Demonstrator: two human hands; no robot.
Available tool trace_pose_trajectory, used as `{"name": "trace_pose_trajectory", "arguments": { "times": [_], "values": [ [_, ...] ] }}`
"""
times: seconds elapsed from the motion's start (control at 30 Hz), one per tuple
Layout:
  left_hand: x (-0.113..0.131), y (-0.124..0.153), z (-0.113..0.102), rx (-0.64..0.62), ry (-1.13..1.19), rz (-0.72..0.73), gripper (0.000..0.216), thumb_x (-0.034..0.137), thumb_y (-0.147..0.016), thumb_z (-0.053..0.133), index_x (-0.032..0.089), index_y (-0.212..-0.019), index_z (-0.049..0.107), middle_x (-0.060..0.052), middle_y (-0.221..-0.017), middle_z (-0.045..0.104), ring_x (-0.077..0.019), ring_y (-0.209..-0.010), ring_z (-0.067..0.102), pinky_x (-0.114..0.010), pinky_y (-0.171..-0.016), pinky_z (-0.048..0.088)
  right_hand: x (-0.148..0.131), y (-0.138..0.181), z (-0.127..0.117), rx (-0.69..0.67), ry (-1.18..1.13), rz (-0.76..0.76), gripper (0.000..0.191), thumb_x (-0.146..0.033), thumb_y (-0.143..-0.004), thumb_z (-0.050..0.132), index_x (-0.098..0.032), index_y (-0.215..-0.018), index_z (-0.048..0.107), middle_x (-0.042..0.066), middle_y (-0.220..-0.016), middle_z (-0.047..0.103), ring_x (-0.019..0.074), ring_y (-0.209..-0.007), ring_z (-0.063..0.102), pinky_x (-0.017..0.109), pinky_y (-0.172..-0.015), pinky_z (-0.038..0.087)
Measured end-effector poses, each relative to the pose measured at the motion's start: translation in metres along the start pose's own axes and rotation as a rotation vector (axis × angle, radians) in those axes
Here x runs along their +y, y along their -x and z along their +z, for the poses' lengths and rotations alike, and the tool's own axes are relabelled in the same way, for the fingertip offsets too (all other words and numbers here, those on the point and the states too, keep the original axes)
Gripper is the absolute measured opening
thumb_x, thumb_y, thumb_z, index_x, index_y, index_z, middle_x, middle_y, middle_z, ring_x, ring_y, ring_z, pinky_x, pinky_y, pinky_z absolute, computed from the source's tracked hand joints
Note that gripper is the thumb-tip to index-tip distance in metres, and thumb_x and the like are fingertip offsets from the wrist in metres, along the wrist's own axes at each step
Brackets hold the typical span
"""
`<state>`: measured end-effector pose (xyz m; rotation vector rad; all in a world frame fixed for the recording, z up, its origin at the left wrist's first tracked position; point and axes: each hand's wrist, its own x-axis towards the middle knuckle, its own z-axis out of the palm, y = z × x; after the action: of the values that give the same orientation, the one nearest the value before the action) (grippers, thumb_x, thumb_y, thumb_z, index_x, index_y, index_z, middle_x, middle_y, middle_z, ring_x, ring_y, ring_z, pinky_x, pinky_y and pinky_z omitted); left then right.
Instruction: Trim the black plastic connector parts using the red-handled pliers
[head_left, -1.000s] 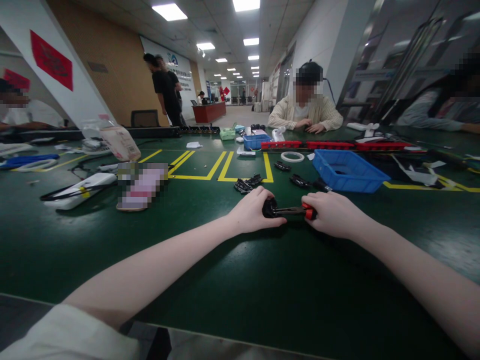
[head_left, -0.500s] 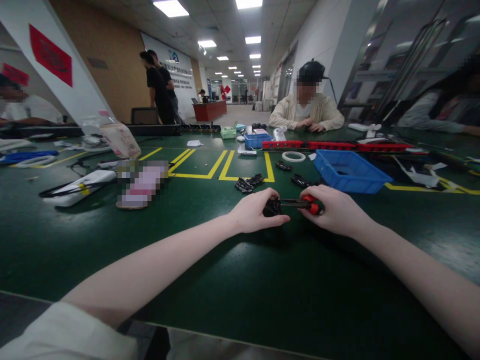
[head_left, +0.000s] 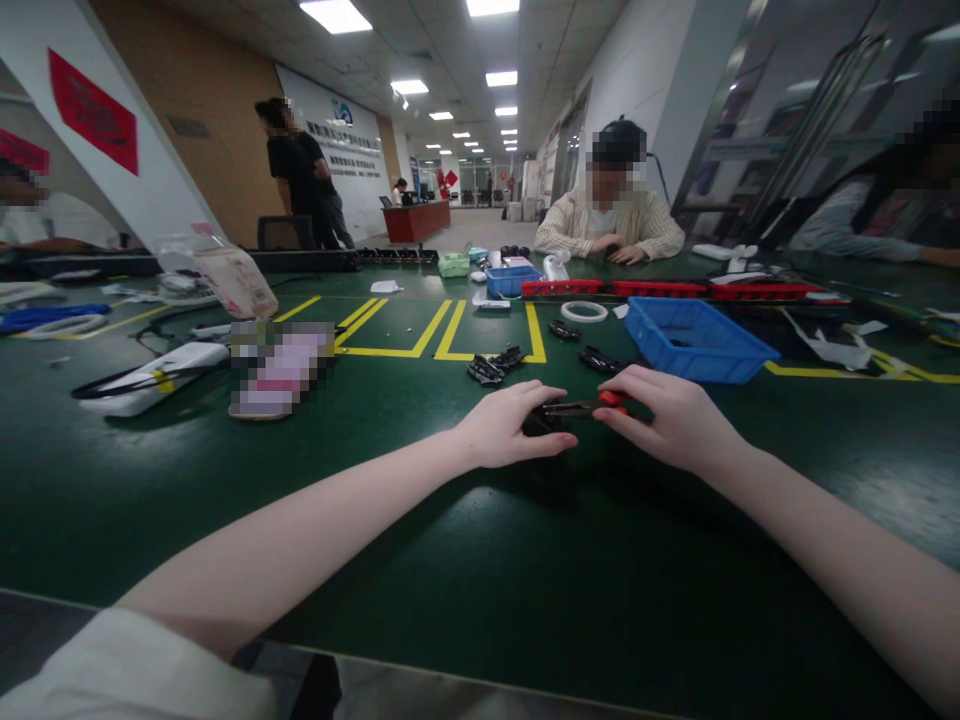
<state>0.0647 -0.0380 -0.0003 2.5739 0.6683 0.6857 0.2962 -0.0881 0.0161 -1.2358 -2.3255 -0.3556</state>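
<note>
Above the green table [head_left: 480, 560], my left hand [head_left: 510, 425] is closed round a black plastic part [head_left: 541, 420], which its fingers partly hide. My right hand [head_left: 664, 415] grips the red handles of a pair of pliers [head_left: 577, 409]. The pliers' dark jaws point left and meet the black part; whether they bite on it I cannot tell. Just beyond my hands lie similar black parts [head_left: 495, 366], and further right another black part [head_left: 598, 359] rests close to my right fingers.
A blue bin [head_left: 694, 340] stands right of the black parts, with a white ring [head_left: 584, 312] behind it. To the left are a white device with a black cable [head_left: 154, 378], a blurred flat object [head_left: 279, 372] and a bottle [head_left: 234, 275]. A person [head_left: 611, 215] sits opposite.
The pliers' handles show less red between my right fingers and seem closer together. Both hands keep nearly the same place. The whole view has shifted slightly.
</note>
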Motion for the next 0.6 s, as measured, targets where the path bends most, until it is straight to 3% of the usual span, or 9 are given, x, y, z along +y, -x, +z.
{"name": "trace_pose_trajectory", "arguments": {
  "times": [0.27,0.6],
  "values": [
    [0.0016,-0.0003,-0.0009,-0.025,-0.04,0.036,0.056,0.05,-0.084,0.057,0.012,-0.125,0.053,-0.01,-0.106,0.061,-0.0241,-0.096,0.059,-0.034,-0.083,0.048,-0.0027,-0.0004,-0.0027,-0.001,0.093,-0.044,0.038,-0.045,-0.094,0.04,-0.015,-0.081,0.06,0.009,-0.077,0.062,0.0186,-0.066,0.057,0.03,-0.058,0.041],
    [0.0026,-0.0006,-0.0036,-0.052,-0.027,0.021,0.053,0.05,-0.084,0.056,0.016,-0.124,0.052,-0.008,-0.107,0.061,-0.0227,-0.092,0.06,-0.033,-0.08,0.047,-0.0074,-0.0028,-0.0036,-0.004,0.1,-0.03,0.037,-0.042,-0.095,0.037,-0.017,-0.079,0.058,0.007,-0.073,0.061,0.0174,-0.063,0.055,0.029,-0.057,0.038]
  ]
}}
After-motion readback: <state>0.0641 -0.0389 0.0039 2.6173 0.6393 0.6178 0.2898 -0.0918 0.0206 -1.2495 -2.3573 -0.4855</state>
